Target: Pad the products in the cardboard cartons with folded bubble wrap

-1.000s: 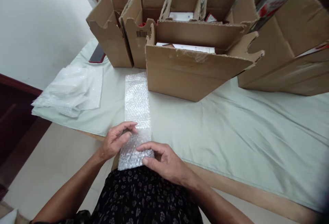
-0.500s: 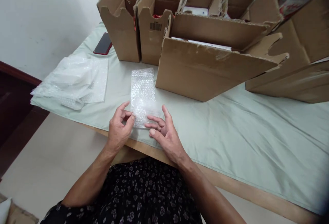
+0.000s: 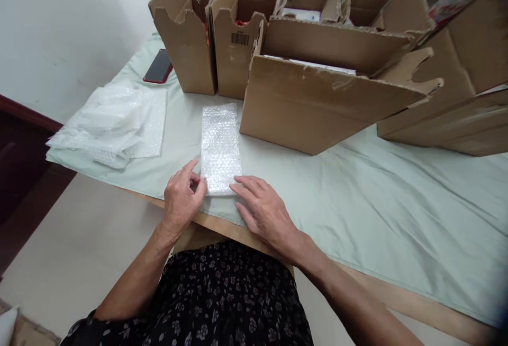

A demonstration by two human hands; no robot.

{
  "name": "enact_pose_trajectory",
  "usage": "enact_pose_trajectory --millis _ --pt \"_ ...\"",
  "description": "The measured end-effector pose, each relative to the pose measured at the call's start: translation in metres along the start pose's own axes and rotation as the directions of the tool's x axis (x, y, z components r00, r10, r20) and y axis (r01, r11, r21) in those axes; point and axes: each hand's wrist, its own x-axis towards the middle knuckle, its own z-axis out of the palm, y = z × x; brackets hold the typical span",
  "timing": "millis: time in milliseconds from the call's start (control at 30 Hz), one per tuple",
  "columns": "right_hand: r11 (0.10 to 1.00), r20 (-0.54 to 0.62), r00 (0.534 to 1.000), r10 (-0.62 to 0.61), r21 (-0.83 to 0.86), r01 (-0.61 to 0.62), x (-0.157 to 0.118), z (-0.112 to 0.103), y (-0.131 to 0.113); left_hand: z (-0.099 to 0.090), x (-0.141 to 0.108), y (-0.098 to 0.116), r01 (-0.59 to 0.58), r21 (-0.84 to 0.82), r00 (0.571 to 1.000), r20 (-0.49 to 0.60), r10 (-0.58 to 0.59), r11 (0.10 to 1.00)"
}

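Left hand (image 3: 181, 198) and right hand (image 3: 264, 208) at the near corners of a flat bubble-wrap sheet (image 3: 220, 145)

The left forearm rises from the lower left, slanting inward. The back of the left hand faces up, its index finger reaching forward beside the sheet's left side while the thumb points inward to the near left corner; the other fingers curl in the space between. Whether thumb and finger pinch the edge there, I cannot tell. The right forearm comes in from the lower right, and the right hand lies palm down with its fingers stretched leftward, their tips at the near right corner. Its thumb stands apart from the fingers, above the pale green cloth (image 3: 357, 208), so this hand is loose and closed around nothing.

The sheet lies flat on the cloth, close to the front edge of the table. Its long axis runs almost straight away from the person's body, its short near edge between the two hands and its far end pointing toward the cardboard boxes (image 3: 198, 55). A narrow band crosses that far end. The right long side passes just beside the lower left corner of the wide front box (image 3: 309, 108). Well to the left is a rumpled pile of bubble wrap (image 3: 111, 118), with a phone (image 3: 157, 66) behind it
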Motion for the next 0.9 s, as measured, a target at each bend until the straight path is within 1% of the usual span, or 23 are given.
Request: enact_pose_trajectory --millis 67,133,167,200,267,333,367,433,500,600,667,700,733,800,867,900 --pt "0.988 0.065 0.996 -0.055 -0.140 0.064 0.007 0.001 0.006 0.000 -0.001 -0.001 -0.060 0.010 0.998 -0.033 0.061 0.998" --pt "0.970 0.111 0.989 -0.093 -0.216 0.116 0.015 0.005 0.013 -0.002 -0.004 -0.001 -0.169 0.032 0.983 -0.069 0.171 0.985" --pt "0.963 0.122 0.986 -0.109 -0.235 0.136 0.019 0.007 0.016 -0.004 -0.006 -0.001 -0.235 0.049 0.969 -0.067 0.238 0.971" --pt "0.958 0.124 0.984 -0.124 -0.243 0.152 0.022 0.010 0.018 -0.006 -0.008 -0.001 -0.301 0.068 0.951 -0.045 0.305 0.951" --pt "0.956 0.108 0.983 -0.151 -0.237 0.173 0.026 0.013 0.022 -0.010 -0.012 -0.001 -0.412 0.095 0.911 0.037 0.410 0.906" --pt "0.960 0.084 0.982 -0.169 -0.211 0.184 0.027 0.012 0.023 -0.013 -0.015 -0.001 -0.468 0.090 0.883 0.096 0.460 0.879" --pt "0.964 0.077 0.982 -0.174 -0.189 0.186 0.026 0.010 0.023 -0.014 -0.017 -0.001 -0.474 0.074 0.879 0.099 0.467 0.877" --pt "0.977 0.079 0.984 -0.162 -0.126 0.171 0.022 0.003 0.020 -0.016 -0.020 0.001 -0.459 0.015 0.886 0.079 0.457 0.888" --pt "0.991 0.093 0.989 -0.119 -0.046 0.124 0.016 -0.006 0.018 -0.018 -0.024 0.006 -0.430 -0.074 0.897 0.079 0.435 0.900" --pt "0.996 0.135 0.990 -0.038 0.084 0.027 0.006 -0.018 0.016 -0.022 -0.029 0.014 -0.358 -0.200 0.911 0.138 0.388 0.912" --pt "0.990 0.155 0.988 -0.009 0.144 -0.014 0.000 -0.023 0.017 -0.024 -0.031 0.018 -0.294 -0.240 0.925 0.172 0.338 0.925" --pt "0.988 0.146 0.989 -0.001 0.153 -0.022 -0.002 -0.024 0.017 -0.024 -0.031 0.019 -0.265 -0.242 0.934 0.178 0.311 0.933" --pt "0.990 0.114 0.994 0.004 0.143 -0.020 -0.005 -0.024 0.017 -0.023 -0.031 0.020 -0.240 -0.236 0.942 0.178 0.285 0.942" --pt "0.998 -0.003 1.000 -0.006 0.060 0.007 -0.009 -0.024 0.016 -0.021 -0.029 0.020 -0.208 -0.209 0.955 0.166 0.245 0.955" --pt "0.996 -0.130 0.989 -0.064 -0.077 0.054 -0.013 -0.023 0.013 -0.017 -0.027 0.020 -0.202 -0.163 0.961 0.159 0.228 0.966" --pt "0.986 -0.161 0.981 -0.111 -0.143 0.088 -0.014 -0.021 0.011 -0.015 -0.027 0.020 -0.209 -0.136 0.961 0.153 0.229 0.969"
